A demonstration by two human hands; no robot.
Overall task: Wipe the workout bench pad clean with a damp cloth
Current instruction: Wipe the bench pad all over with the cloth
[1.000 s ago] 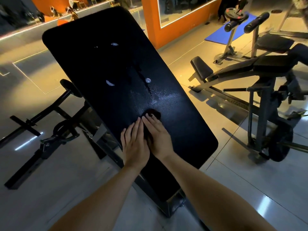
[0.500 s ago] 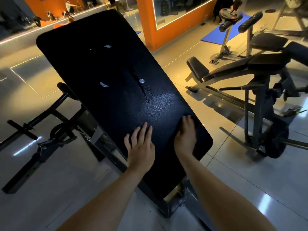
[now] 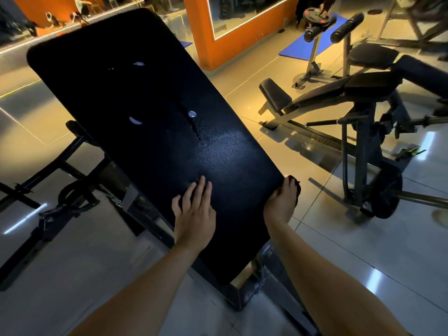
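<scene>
Glossy floor tiles [image 3: 60, 275] run under dim gym light, with orange walls [image 3: 232, 44] and mirrors at the far side. At far left, dark frame legs [image 3: 48, 180] of the bench stand on the floor. Next comes the workout bench pad [image 3: 150, 122], a long black slab whose long axis runs from the near right corner up to the far left; a wet-looking sheen and a few pale spots show around its middle.

Near the pad's near end, the left hand [image 3: 195, 214] lies palm down, its grip spread flat and holding nothing. Right of it, at the pad's near right edge, the right hand [image 3: 282, 202] curls over the rim with a dark cloth [image 3: 296, 190] bunched beneath the fingers, so its grip is pressed around the cloth; only a bit of the cloth peeks out.

Most of the pad lies up and to the left of the cloth, so the coming stroke likely travels leftward along that axis, and the right hand is the one placed for it. Beyond the right edge is open floor, then another bench [image 3: 339, 93] well apart.
</scene>
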